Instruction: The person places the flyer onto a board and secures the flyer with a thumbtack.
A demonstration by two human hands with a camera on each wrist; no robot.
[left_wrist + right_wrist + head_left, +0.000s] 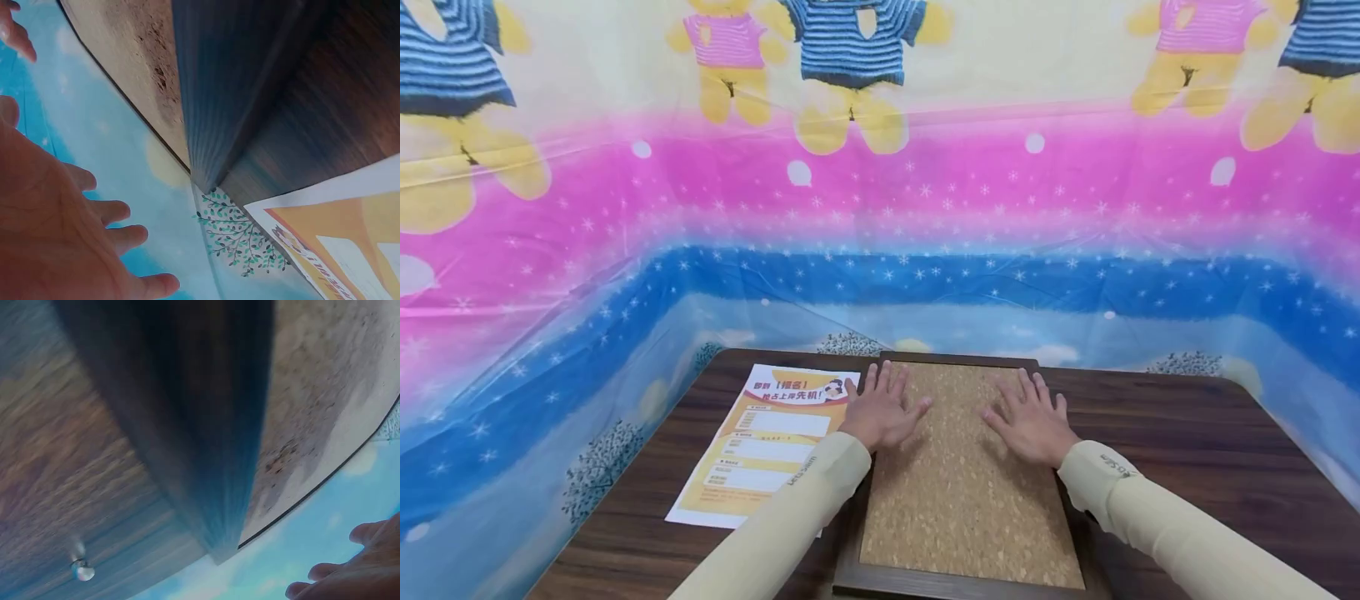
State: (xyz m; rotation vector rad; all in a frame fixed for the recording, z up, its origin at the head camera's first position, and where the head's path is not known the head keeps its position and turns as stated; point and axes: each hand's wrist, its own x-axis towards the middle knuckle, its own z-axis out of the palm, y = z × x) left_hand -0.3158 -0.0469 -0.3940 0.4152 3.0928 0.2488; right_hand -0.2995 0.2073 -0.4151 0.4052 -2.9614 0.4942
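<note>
A cork board (970, 492) in a dark wooden frame (955, 583) lies on the brown table, its long side running away from me. Over the far left part of it is my left hand (883, 408), fingers straight and spread, holding nothing. My right hand (1033, 421) is over the far right part, likewise spread and without anything in it. Faint shadows fall on the cork below both hands. In the left wrist view, a gap shows between the left hand (62, 219) and the board. The right wrist view shows only part of the right hand (362, 569).
A printed sheet (692, 508) in yellow and orange lies left of the board, partly behind the left forearm. In the right wrist view, a small shiny round thing (82, 570) is on the table (62, 487). A patterned curtain (925, 192) stands behind the table.
</note>
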